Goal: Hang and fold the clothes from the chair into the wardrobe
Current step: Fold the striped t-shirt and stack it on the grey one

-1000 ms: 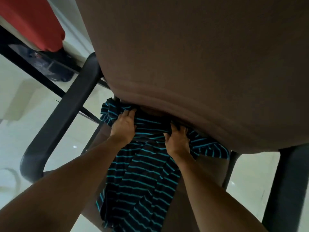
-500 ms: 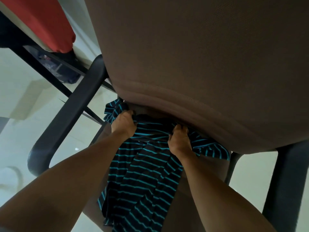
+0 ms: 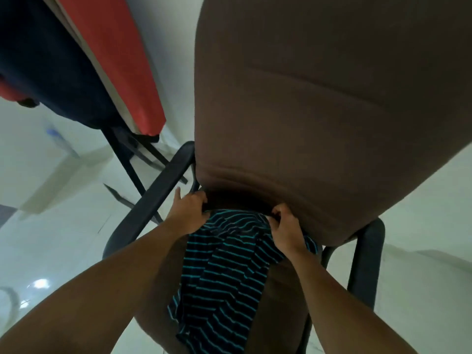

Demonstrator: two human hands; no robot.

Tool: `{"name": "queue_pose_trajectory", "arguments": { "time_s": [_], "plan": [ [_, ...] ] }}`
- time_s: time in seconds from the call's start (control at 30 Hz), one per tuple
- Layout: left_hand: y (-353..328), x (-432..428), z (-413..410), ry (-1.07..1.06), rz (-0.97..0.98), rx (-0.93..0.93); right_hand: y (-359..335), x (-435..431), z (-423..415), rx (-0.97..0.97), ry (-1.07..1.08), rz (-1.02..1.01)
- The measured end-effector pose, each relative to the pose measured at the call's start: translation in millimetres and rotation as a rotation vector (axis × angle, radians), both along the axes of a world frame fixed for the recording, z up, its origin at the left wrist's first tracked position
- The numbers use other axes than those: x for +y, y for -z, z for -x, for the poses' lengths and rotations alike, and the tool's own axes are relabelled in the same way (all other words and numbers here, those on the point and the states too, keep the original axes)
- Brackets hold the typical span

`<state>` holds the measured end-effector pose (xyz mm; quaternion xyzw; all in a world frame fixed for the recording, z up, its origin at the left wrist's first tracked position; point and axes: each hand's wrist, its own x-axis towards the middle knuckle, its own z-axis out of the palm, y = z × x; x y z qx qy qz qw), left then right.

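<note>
You're looking straight down the brown chair (image 3: 319,103): the padded backrest fills the top right, and the seat runs toward you underneath the garment. The striped shirt (image 3: 224,277), black with teal stripes, lies lengthwise on the seat, its top edge tucked into the dark gap where backrest meets seat, its lower end hanging past the seat's front edge.

Your left hand (image 3: 186,213) is at the shirt's upper left corner, fingers curled closed around the fabric edge, thumb sticking up near the armrest. Your right hand (image 3: 286,226) is at the upper right corner, fingers bunched and clamped on the cloth right under the backrest's lower rim. Both grips are on the shirt, one either side of the collar end.

The black left armrest (image 3: 153,195) runs diagonally just beside your left hand; the right armrest (image 3: 367,259) stands upright past your right forearm.

The floor (image 3: 58,226) is pale and glossy, with a light reflection at lower left and a faint shadow band. Upper left is a second piece of furniture: a red cushion (image 3: 115,60) beside a dark navy panel (image 3: 46,60), on thin black legs (image 3: 132,164). Behind the chair is a plain white wall (image 3: 173,47).
</note>
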<state>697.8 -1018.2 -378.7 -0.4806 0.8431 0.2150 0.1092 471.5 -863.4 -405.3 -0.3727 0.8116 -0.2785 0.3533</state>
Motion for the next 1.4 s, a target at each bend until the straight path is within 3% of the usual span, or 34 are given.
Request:
{"name": "queue_pose_trajectory", "arguments": {
  "time_s": [0.2, 0.53, 0.73, 0.93, 1.13, 1.23, 1.3, 1.4],
  "plan": [
    [-90, 11, -34, -0.044, -0.113, 0.393, -101, 22, -3, 0.084, 0.02, 0.174],
    [-281, 38, -81, -0.062, -0.334, 0.677, -295, 86, -26, 0.249, 0.065, 0.328],
    [-407, 46, -86, 0.256, -0.037, 0.574, -428, 129, -44, 0.355, -0.01, 0.431],
    [-503, 69, -81, 0.365, 0.3, 0.582, -536, 171, -61, 0.591, -0.144, 0.306],
    [-573, 90, -80, 0.445, 0.482, 0.525, -608, 192, -66, 0.833, -0.146, 0.229],
    [-603, 98, -75, 0.421, 0.407, 0.579, -631, 197, -62, 0.83, -0.143, 0.245],
    [-619, 106, -74, 0.396, 0.236, 0.672, -644, 201, -62, 0.729, -0.14, 0.275],
    [-638, 122, -69, 0.378, 0.167, 0.73, -656, 208, -68, 0.555, -0.121, 0.364]
  ]
}}
